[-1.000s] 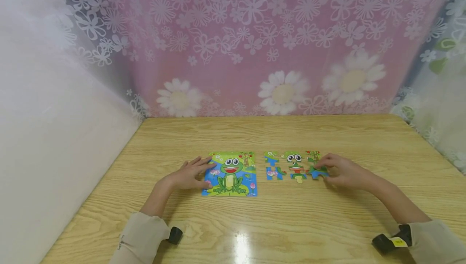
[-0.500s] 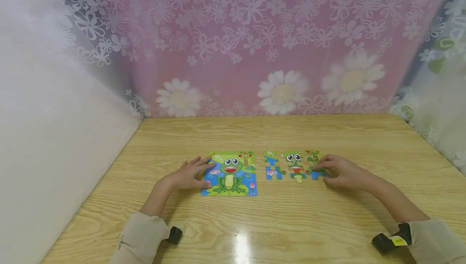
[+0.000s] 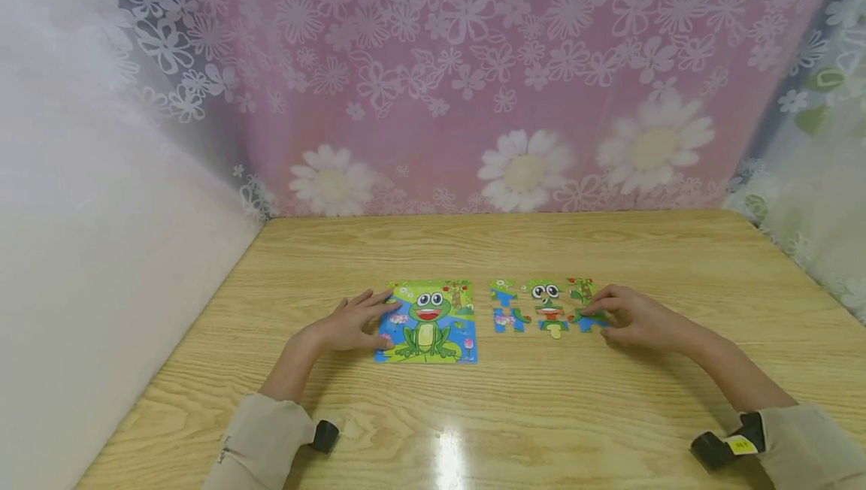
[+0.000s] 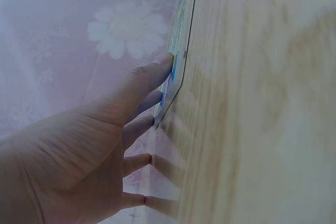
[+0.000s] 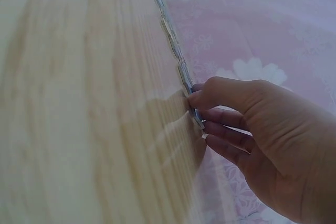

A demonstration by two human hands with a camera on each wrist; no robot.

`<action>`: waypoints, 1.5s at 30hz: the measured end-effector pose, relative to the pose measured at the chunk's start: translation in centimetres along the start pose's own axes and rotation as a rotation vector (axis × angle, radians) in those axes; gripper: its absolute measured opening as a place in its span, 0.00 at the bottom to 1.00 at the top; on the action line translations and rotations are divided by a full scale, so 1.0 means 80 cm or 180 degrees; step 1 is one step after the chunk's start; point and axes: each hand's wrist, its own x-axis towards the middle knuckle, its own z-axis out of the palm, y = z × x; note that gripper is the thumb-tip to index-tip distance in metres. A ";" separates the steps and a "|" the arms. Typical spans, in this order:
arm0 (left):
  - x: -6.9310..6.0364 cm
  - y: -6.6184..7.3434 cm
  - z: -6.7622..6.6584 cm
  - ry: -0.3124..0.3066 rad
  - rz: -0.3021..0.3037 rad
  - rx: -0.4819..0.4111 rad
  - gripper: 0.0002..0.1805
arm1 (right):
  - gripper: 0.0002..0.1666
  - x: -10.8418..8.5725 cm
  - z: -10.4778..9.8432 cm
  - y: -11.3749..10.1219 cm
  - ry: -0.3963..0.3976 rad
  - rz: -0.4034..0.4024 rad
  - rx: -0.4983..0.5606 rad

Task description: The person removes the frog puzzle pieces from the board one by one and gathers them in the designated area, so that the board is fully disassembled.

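Your left hand (image 3: 352, 326) lay spread, its fingers loosely extended, at the left edge of the frog picture board (image 3: 428, 334). Your thumb, index and middle fingertips touched the board, while the other two fingers came down on the worktop (image 3: 541, 415) just beside it; you had nothing grasped there. The board lay flat on the worktop, its frog the right way up as you saw it.

Your right hand (image 3: 639, 317) was bent into a narrow pinch, thumb on the near side and fingers on the far side of the lower right puzzle piece (image 3: 591, 322). That piece sat low, next to the worktop; whether it was lifted at all, you could not have told from these views.

The other five pieces lay to the right of the board, making two rows of three with yours: the upper left piece (image 3: 503, 294), the eyes piece (image 3: 545, 291), the tree piece (image 3: 582, 289), the lower left piece (image 3: 507, 321) and the lower middle piece (image 3: 553, 327). Gaps showed between the three columns.

Behind the worktop hung a pink flowered cloth (image 3: 433, 114). Both your beige sleeves (image 3: 260, 437) ended at the wrists, next to black devices (image 3: 325, 437).
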 end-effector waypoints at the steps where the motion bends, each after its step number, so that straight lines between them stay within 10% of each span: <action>1: 0.000 0.000 0.000 -0.0003 -0.0001 -0.0012 0.39 | 0.19 0.000 0.000 0.001 -0.0010 0.0006 0.0012; 17: -0.002 0.006 -0.003 -0.0003 0.0013 -0.0043 0.38 | 0.18 0.014 -0.010 -0.022 0.0105 0.0075 0.0099; 29: -0.003 0.006 -0.003 0.0025 0.0040 -0.0042 0.39 | 0.17 0.074 -0.003 -0.076 0.0062 -0.0584 -0.0077; 45: -0.003 0.001 -0.001 -0.0019 -0.0019 -0.0019 0.50 | 0.16 0.161 0.050 -0.152 -0.0252 -0.0730 0.0072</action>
